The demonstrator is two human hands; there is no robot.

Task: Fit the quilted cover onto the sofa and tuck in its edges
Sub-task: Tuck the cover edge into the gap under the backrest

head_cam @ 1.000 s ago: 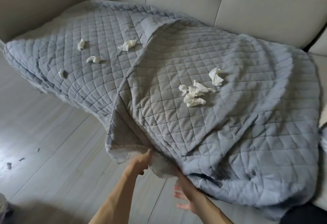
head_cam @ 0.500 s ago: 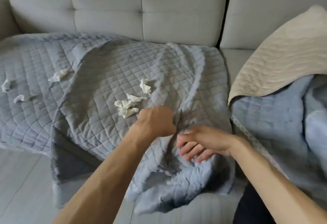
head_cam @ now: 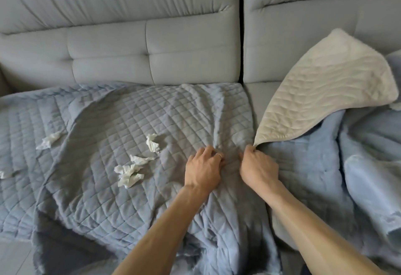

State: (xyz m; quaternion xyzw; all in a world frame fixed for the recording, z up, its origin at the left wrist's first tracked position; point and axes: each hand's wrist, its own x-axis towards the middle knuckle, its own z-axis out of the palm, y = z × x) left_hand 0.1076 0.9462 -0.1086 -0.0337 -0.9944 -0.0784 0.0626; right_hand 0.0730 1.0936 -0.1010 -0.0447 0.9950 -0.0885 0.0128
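Cover (head_cam: 134, 122) lies rumpled across the sofa (head_cam: 152, 57) seat, its front edge hanging loose and crumpled tissues (head_cam: 130, 170) on top. Left hand (head_cam: 202, 166) bunches a fold of it. Right hand (head_cam: 258, 166) pinches the corner of a flap (head_cam: 325, 92) turned pale side up. Fitting looks barely begun; smoothing and tucking remain. No labels or writing readable.

Lying over the left seat of the sofa (head_cam: 258, 94), before the backrest (head_cam: 152, 42), with the quilted cover (head_cam: 134, 127) carrying crumpled tissues (head_cam: 129, 171) left of the left hand (head_cam: 202, 169). Holding the corner of a turned-up flap (head_cam: 325, 83) over the right seat with the right hand (head_cam: 259, 166).
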